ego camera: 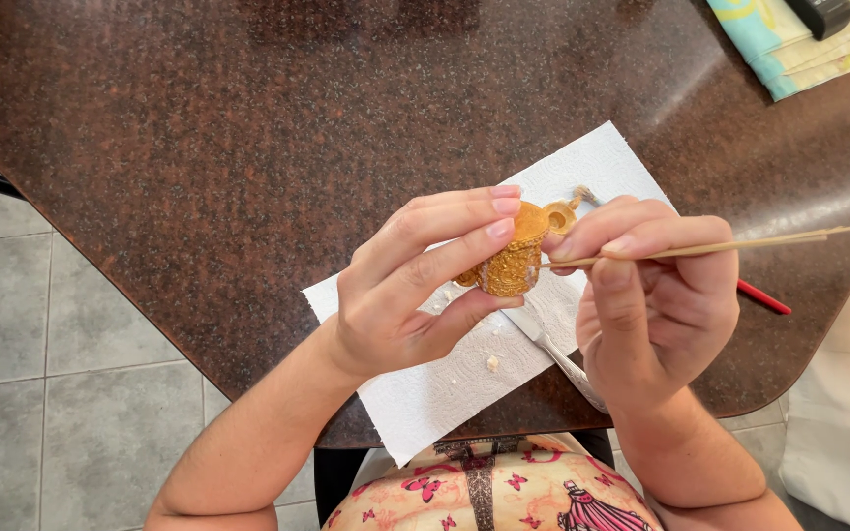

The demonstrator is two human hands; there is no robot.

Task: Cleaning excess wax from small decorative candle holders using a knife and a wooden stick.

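Observation:
My left hand (pixel 415 280) grips a small gold ornament (pixel 516 258) with an embossed surface and a ring-shaped loop (pixel 560 216) at its top. Fingers rest on its upper side and the thumb underneath. My right hand (pixel 651 295) pinches a thin wooden stick (pixel 740 244) whose tip touches the ornament's right side; the stick runs out to the right. Both hands hover over a white paper towel (pixel 425 393) spread on the dark brown speckled table (pixel 248 128).
A metal tool (pixel 555 352) lies on the paper towel under my right hand, with small crumbs (pixel 492 363) nearby. A red pencil-like tip (pixel 764 297) sticks out behind my right hand. Folded colourful cloth (pixel 789 49) with a black object (pixel 819 15) sits top right. Tiled floor lies left.

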